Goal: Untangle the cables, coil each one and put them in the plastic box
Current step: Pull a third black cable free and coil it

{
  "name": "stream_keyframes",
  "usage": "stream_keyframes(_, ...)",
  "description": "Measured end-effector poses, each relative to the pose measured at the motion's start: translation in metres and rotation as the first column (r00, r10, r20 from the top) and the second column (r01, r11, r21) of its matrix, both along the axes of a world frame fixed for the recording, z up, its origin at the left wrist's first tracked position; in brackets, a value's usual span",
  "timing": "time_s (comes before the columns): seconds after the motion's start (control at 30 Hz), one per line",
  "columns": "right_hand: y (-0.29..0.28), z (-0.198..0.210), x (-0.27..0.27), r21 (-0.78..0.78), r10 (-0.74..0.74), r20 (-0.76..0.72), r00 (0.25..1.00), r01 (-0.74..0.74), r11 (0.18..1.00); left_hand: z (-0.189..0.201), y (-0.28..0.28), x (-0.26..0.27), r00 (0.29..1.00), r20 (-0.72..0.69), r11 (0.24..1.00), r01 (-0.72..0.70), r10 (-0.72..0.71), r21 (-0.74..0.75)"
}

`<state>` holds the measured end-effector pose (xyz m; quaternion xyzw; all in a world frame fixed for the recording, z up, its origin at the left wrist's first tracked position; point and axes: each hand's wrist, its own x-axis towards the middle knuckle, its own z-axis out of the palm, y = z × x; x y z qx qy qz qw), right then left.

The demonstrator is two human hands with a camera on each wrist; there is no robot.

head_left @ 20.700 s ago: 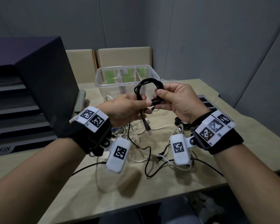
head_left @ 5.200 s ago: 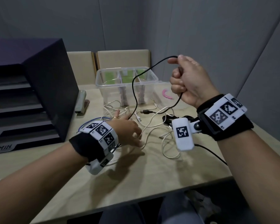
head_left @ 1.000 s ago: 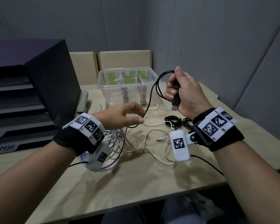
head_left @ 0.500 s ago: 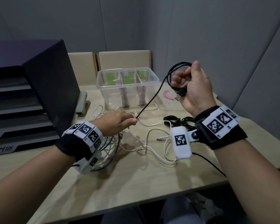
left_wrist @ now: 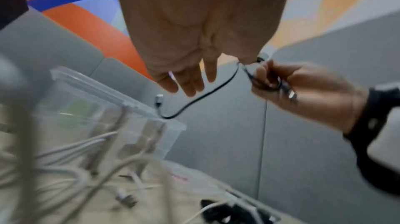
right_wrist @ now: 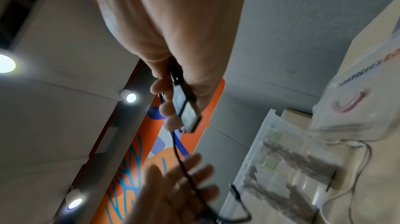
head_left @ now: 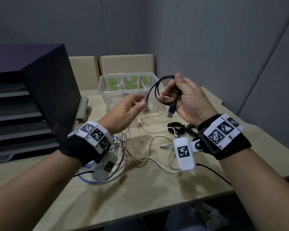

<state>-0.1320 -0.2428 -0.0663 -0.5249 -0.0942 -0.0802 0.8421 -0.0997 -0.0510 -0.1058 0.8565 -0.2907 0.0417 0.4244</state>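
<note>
Above the table, right hand [head_left: 188,99] grips black cable [head_left: 153,90] loops.

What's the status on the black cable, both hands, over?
Right hand grips the looped black cable, USB plug dangling. Left hand open, free tail running past its fingers. Plastic box holds no cable yet. White cables tangled on the table, none snagging.
</note>
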Motion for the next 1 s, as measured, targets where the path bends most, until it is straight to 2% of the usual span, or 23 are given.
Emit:
stream_keyframes(0.07,0.003,-0.003,0.0,-0.046,0.005,-0.021,1.0,-0.006,0.999,0.012,-0.01,-0.002,0.999,0.024,0.991,-0.029,0.033,-0.131)
stream_keyframes(0.33,0.004,-0.007,-0.004,-0.059,0.143,-0.088,0.986,-0.149,0.987,0.011,-0.027,0.0,0.996,-0.009,0.952,0.083,-0.09,-0.296)
stream_keyframes(0.47,-0.001,-0.012,-0.002,-0.301,-0.016,-0.123,0.992,-0.022,0.953,0.017,-0.025,-0.005,0.994,-0.068,0.94,0.055,-0.083,-0.336)
stream_keyframes(0.53,-0.005,-0.015,-0.001,-0.354,-0.054,-0.107,0.993,0.013,0.935,0.019,-0.026,-0.005,0.991,-0.115,0.929,0.016,-0.063,-0.369)
stream_keyframes(0.6,-0.007,-0.017,-0.001,-0.38,-0.034,-0.08,0.996,0.001,0.925,0.02,-0.028,-0.004,0.989,-0.141,0.918,-0.025,-0.034,-0.397)
stream_keyframes(0.7,-0.004,-0.017,-0.003,-0.451,-0.013,-0.047,0.999,-0.009,0.892,0.018,-0.029,0.001,0.996,-0.006,0.958,-0.086,0.088,-0.273)
stream_keyframes(0.83,0.005,-0.017,-0.003,-0.469,-0.049,-0.052,0.997,0.019,0.883,0.02,-0.034,-0.001,0.96,0.21,0.98,-0.165,0.185,-0.109)
stream_keyframes(0.9,0.008,-0.015,-0.003,-0.407,-0.048,-0.074,0.996,0.013,0.914,0.018,-0.036,-0.001,0.96,0.212,0.983,-0.168,0.181,-0.079)
stream_keyframes(1.0,0.009,-0.01,-0.003,-0.201,0.016,-0.113,0.993,-0.038,0.979,0.012,-0.035,0.0,0.982,0.117,0.984,-0.138,0.151,-0.113)
